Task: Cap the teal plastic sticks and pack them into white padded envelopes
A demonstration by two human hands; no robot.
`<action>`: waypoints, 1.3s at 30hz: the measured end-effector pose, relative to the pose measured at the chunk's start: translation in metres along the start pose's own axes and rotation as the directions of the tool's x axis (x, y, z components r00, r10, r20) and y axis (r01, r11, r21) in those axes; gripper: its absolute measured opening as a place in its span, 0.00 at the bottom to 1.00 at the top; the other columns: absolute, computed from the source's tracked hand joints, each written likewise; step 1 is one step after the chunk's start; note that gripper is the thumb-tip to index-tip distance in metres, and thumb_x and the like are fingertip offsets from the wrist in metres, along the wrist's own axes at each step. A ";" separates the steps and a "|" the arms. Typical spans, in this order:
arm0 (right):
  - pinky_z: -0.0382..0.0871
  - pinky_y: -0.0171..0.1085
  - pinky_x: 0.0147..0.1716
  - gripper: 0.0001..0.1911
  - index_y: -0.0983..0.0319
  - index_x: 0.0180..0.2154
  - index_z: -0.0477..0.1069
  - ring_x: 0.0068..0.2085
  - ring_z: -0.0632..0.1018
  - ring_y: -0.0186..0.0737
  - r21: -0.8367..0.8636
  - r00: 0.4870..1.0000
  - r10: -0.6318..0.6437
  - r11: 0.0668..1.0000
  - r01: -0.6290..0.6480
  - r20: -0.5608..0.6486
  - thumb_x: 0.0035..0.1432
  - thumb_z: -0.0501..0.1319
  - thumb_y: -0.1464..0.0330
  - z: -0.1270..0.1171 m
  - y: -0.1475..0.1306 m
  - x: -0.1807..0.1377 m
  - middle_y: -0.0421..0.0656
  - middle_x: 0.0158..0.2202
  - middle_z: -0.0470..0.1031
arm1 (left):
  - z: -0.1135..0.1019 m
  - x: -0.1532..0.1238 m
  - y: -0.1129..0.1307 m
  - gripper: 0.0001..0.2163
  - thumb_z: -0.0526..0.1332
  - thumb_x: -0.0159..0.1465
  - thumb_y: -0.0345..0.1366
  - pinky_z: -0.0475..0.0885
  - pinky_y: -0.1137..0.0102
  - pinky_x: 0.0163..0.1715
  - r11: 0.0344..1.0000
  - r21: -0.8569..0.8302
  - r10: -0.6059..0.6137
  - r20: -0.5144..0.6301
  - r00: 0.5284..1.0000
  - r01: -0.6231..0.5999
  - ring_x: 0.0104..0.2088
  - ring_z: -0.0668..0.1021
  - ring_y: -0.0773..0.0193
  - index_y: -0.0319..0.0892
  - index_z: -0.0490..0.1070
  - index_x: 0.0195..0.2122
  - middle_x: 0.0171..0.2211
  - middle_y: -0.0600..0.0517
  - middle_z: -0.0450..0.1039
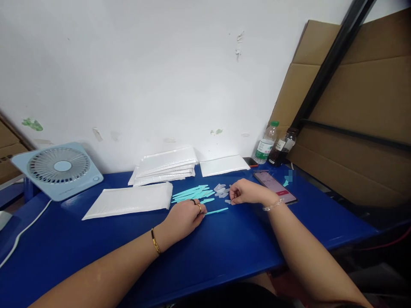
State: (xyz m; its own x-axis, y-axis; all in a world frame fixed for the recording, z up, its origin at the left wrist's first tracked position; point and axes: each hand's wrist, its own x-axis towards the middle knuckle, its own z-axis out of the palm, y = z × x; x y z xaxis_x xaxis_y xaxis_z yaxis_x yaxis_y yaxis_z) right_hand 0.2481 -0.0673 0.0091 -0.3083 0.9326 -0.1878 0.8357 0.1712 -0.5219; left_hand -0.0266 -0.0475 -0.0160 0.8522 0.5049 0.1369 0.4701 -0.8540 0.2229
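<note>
The left hand (184, 219) is closed, its fingertips pinching one end of a teal stick (217, 211) that lies flat on the blue table (224, 252), just in front of the pile of teal sticks (192, 193). The right hand (248, 192) is curled beside the clear caps (221, 190); whether it grips one cannot be told. The stick appears thin, light and stiff, likely plastic and somewhat slippery. Judged best hold: a fingertip pinch across the flat faces near one end. White envelopes (130, 200) lie to the left.
</note>
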 end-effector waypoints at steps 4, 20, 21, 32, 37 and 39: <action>0.64 0.31 0.26 0.08 0.64 0.27 0.76 0.28 0.75 0.37 0.014 1.000 0.003 1.000 -0.003 0.000 0.45 0.66 0.65 -0.001 -0.001 -0.001 0.42 0.27 0.78 | 0.001 -0.002 0.004 0.10 0.52 0.65 0.34 0.65 0.71 0.33 0.996 0.069 0.051 0.005 0.999 -0.051 0.34 0.74 0.63 0.43 0.71 0.31 0.31 0.51 0.72; 0.63 0.31 0.24 0.04 0.62 0.26 0.77 0.26 0.75 0.36 -0.073 0.998 -0.048 0.996 0.051 0.047 0.43 0.65 0.70 0.003 -0.017 -0.007 0.40 0.24 0.77 | 0.003 0.001 0.005 0.10 0.55 0.63 0.37 0.63 0.71 0.29 0.964 -0.201 -0.173 0.031 0.984 0.175 0.30 0.72 0.65 0.41 0.66 0.26 0.31 0.52 0.72; 0.63 0.31 0.24 0.04 0.62 0.26 0.76 0.26 0.75 0.36 -0.078 0.998 -0.048 0.996 0.051 0.039 0.43 0.65 0.70 0.003 -0.016 -0.006 0.40 0.24 0.77 | 0.003 0.001 0.005 0.10 0.55 0.63 0.37 0.63 0.71 0.29 0.962 -0.205 -0.176 0.036 0.984 0.180 0.30 0.72 0.65 0.41 0.66 0.25 0.31 0.52 0.72; 0.63 0.30 0.25 0.05 0.63 0.29 0.75 0.26 0.74 0.33 -0.061 0.980 -0.200 0.978 0.199 -0.006 0.47 0.61 0.74 0.019 -0.014 0.006 0.39 0.26 0.76 | 0.002 0.002 0.005 0.09 0.56 0.62 0.37 0.63 0.71 0.30 0.952 -0.240 -0.182 0.056 0.982 0.190 0.31 0.72 0.64 0.41 0.66 0.26 0.31 0.52 0.72; 0.63 0.29 0.24 0.05 0.63 0.28 0.76 0.26 0.73 0.32 -0.076 0.964 -0.267 0.961 0.265 -0.004 0.48 0.62 0.74 0.023 -0.019 0.007 0.39 0.26 0.75 | -0.002 0.002 0.006 0.07 0.57 0.62 0.35 0.63 0.71 0.31 0.946 -0.251 -0.189 0.089 0.978 0.205 0.32 0.73 0.63 0.41 0.67 0.27 0.32 0.52 0.73; 0.63 0.29 0.25 0.04 0.63 0.29 0.76 0.26 0.73 0.31 -0.064 0.959 -0.282 0.957 0.282 0.017 0.48 0.62 0.74 0.024 -0.023 0.006 0.39 0.26 0.76 | -0.003 0.002 0.007 0.06 0.57 0.62 0.35 0.64 0.71 0.31 0.945 -0.253 -0.185 0.106 0.977 0.207 0.32 0.73 0.63 0.41 0.68 0.28 0.32 0.51 0.73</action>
State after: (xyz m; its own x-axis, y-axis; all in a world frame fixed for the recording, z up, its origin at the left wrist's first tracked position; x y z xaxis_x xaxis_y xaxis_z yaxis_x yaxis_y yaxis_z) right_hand 0.2159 -0.0730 0.0000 -0.5392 0.8408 -0.0475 0.7420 0.4476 -0.4990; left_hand -0.0218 -0.0520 -0.0115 0.7698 0.6383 -0.0103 0.5628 -0.6710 0.4828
